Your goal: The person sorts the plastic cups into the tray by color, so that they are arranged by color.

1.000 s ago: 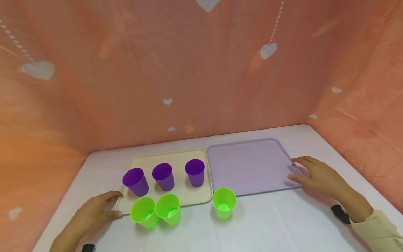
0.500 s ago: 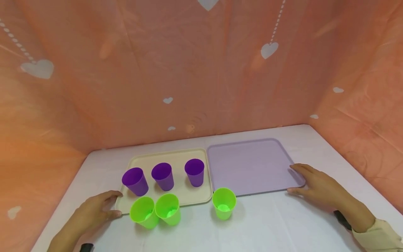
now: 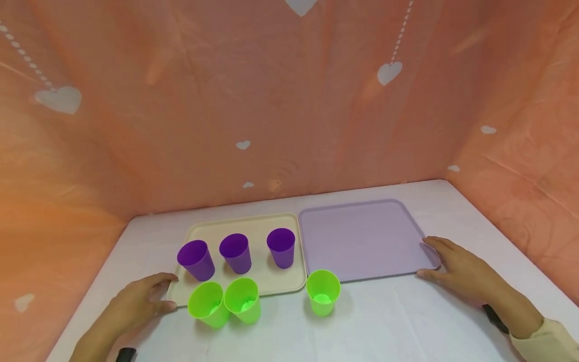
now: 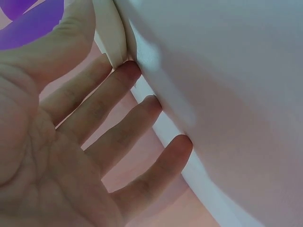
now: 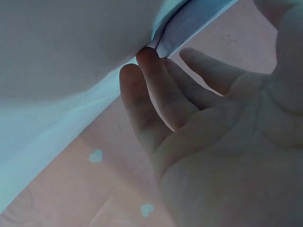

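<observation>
In the head view, my left hand [image 3: 135, 304] is at the left edge of a cream tray [image 3: 258, 227], thumb near its front corner and fingers extended. The left wrist view shows those fingers [image 4: 111, 106] nearly straight, fingertips at the tray's corner and the white tabletop. Across the table, my right hand [image 3: 468, 276] touches the front right corner of a lilac tray [image 3: 362, 239] with its fingers loosely extended. Three purple cups, left [image 3: 196, 260], middle [image 3: 236, 254] and right [image 3: 282, 249], stand upright on the cream tray.
Along the cream tray's front edge stand two green cups, one left [image 3: 209, 304] and one right [image 3: 243, 300], side by side. A third green cup [image 3: 323, 293] stands before the trays' meeting point. An orange curtain [image 3: 271, 100] with white hearts surrounds the white table [image 3: 375, 322].
My right hand has come down and nearer to me, from over the lilac tray's right edge to its front corner. The left hand, trays and cups have stayed put.
</observation>
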A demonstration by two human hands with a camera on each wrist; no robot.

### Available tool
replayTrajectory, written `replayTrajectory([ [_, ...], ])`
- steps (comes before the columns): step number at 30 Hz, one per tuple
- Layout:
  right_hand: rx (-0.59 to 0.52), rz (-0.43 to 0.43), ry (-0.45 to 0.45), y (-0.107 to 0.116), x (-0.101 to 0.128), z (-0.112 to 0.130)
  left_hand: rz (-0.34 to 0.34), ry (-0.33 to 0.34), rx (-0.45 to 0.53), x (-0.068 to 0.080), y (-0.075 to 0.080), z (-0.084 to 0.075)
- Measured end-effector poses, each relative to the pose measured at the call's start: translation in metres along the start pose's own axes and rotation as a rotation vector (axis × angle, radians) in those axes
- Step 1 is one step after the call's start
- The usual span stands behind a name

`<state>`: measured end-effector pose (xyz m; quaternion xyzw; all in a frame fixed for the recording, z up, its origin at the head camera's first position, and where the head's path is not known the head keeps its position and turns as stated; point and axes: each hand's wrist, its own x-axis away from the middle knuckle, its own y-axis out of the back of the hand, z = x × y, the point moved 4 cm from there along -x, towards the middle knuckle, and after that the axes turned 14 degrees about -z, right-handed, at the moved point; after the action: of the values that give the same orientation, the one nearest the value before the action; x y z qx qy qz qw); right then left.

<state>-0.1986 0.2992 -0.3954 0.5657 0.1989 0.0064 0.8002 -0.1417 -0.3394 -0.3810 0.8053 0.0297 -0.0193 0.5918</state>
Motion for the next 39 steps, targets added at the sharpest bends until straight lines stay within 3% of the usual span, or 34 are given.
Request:
replayTrajectory([
  [9, -0.012, 0.012, 0.0, -0.001, -0.002, -0.004, 0.05, 0.015, -0.052, 0.003, 0.003, 0.001],
  [14, -0.011, 0.019, -0.011, -0.001, -0.003, -0.003, 0.008, -0.005, -0.085, 0.008, 0.018, 0.003],
  [17, -0.009, 0.024, -0.014, -0.001, -0.003, -0.002, -0.05, -0.032, -0.061, 0.013, 0.029, 0.001],
  [23, -0.009, 0.049, -0.037, -0.003, -0.003, -0.005, -0.115, -0.129, 0.02, 0.021, 0.044, -0.017],
  [30, -0.02, 0.064, -0.048, -0.003, -0.002, -0.005, -0.08, -0.2, 0.052, 0.031, 0.046, -0.039],
  [36, -0.023, 0.064, -0.042, -0.002, -0.003, -0.004, -0.18, -0.305, 0.1, 0.037, 0.046, -0.06],
  [39, -0.025, 0.062, -0.04, -0.002, -0.003, -0.003, -0.186, -0.329, 0.153, 0.039, 0.046, -0.067],
])
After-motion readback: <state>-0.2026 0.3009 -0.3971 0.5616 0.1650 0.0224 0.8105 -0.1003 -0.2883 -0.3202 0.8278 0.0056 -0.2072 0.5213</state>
